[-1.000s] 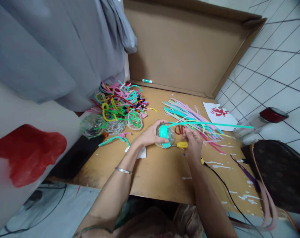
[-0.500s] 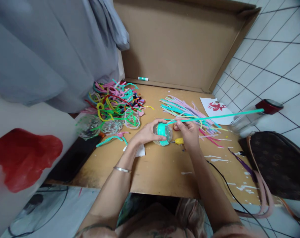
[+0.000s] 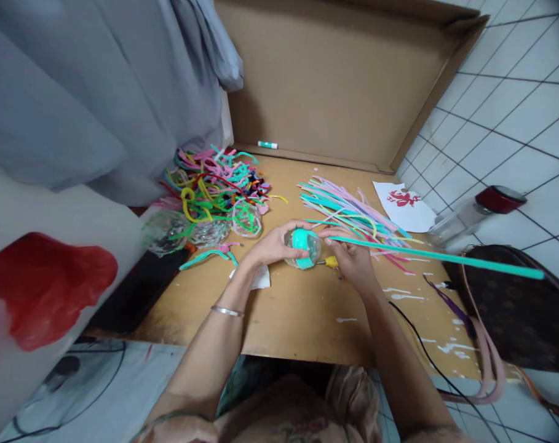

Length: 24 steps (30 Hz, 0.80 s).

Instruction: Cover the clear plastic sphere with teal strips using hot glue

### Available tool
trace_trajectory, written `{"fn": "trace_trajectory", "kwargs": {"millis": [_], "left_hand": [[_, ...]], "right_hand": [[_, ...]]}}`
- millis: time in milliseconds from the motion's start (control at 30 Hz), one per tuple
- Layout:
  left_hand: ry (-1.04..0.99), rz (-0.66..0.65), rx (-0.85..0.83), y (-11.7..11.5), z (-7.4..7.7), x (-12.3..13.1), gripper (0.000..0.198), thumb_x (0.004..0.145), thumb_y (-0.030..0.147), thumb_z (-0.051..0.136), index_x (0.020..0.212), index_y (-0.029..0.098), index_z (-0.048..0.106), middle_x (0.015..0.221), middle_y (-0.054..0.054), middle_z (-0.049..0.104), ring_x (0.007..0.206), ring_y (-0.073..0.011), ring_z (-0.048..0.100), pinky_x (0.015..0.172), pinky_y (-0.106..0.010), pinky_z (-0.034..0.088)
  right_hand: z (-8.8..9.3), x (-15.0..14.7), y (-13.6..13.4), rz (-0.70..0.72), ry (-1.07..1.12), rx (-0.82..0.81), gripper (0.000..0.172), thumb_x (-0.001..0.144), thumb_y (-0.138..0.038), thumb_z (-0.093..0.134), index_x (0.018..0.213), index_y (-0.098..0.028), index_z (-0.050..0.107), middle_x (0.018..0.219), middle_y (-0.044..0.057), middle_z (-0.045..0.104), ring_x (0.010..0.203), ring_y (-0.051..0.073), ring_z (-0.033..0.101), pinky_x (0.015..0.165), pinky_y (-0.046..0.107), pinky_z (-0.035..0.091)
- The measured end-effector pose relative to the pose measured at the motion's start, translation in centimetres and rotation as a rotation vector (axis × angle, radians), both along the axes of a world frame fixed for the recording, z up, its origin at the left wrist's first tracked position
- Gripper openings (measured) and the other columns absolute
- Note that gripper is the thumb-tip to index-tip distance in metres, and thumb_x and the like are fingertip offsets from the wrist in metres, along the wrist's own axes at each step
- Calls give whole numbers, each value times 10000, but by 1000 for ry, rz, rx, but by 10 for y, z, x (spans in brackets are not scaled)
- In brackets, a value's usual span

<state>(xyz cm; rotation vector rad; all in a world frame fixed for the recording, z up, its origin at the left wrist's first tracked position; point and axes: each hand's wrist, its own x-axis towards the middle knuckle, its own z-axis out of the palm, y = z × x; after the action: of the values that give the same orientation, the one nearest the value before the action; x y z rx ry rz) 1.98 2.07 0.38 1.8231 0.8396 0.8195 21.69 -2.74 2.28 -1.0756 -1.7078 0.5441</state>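
Observation:
My left hand (image 3: 279, 243) is closed round a clear, rounded plastic piece (image 3: 312, 248) that looks like a bottle bottom, its thumb pressing a turquoise band wrapped about the middle. My right hand (image 3: 350, 255) pinches a long turquoise pipe cleaner (image 3: 427, 251) close to the band. The pipe cleaner's free end reaches far right, over the brown bag. Just below and between the hands lies a tool with a yellow handle (image 3: 331, 262), partly hidden by my right hand. Behind my right hand spreads a bundle of straight pastel pipe cleaners (image 3: 348, 206).
A heap of bent, colourful pipe cleaners (image 3: 219, 184) lies at the left, by clear plastic pieces (image 3: 210, 232). A glue stick (image 3: 267, 145) rests by the cardboard (image 3: 320, 80). At right are a red-lidded bottle (image 3: 500, 200), a brown bag (image 3: 523, 314) and a black cable (image 3: 420, 338).
The pipe cleaner's free end has swung down and toward me, from pointing up at the bottle to lying across the bag. My right hand has turned slightly; my left keeps its hold.

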Motion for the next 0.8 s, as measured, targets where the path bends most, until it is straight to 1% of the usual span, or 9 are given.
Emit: {"fn": "trace_trajectory", "kwargs": {"millis": [200,333,500,567,700,800], "left_hand": [[-16,5,4,-2,3,0,531,628,309,759,1104,173,569,1257,-67,578,1130,-228,553,997,-345,413],[-29,-6,-11,-2,4,0,501,624,313,759,1070,175,576,1259,-65,577,1129,-227,556,983,-337,417],[-54,-21,10,0,2,0,483,631,320,759,1054,173,578,1269,-74,568,1173,-226,530,1003,-334,396],[-63,-27,19,0,1,0,472,638,319,760,1047,169,578,1267,-78,566,1179,-224,525,1010,-335,390],[-75,-40,27,0,0,-1,458,650,330,758,1039,169,580,1269,-82,559,1192,-227,519,1020,-342,381],[-77,-44,46,1,-1,-1,467,644,327,768,1039,170,574,1264,-83,558,1194,-225,518,1021,-340,380]], "right_hand": [[-2,0,0,26,-15,-16,190,831,-277,529,840,-267,718,887,7,718,895,201,641,903,367,479],[-2,-1,1,21,14,-50,187,825,-286,534,847,-277,719,896,9,711,921,216,633,904,387,480],[-1,-1,-1,35,49,-99,146,790,-284,579,819,-279,722,847,11,707,894,220,640,855,373,501],[-1,-1,-2,36,29,-81,155,796,-274,572,824,-279,724,853,11,707,902,223,640,863,379,493],[-2,-1,-2,42,-33,-28,206,837,-266,518,863,-272,723,926,15,709,912,215,636,853,367,485],[-3,-1,-1,34,-52,-27,211,843,-279,514,888,-265,720,947,18,708,898,205,631,846,357,483]]}}
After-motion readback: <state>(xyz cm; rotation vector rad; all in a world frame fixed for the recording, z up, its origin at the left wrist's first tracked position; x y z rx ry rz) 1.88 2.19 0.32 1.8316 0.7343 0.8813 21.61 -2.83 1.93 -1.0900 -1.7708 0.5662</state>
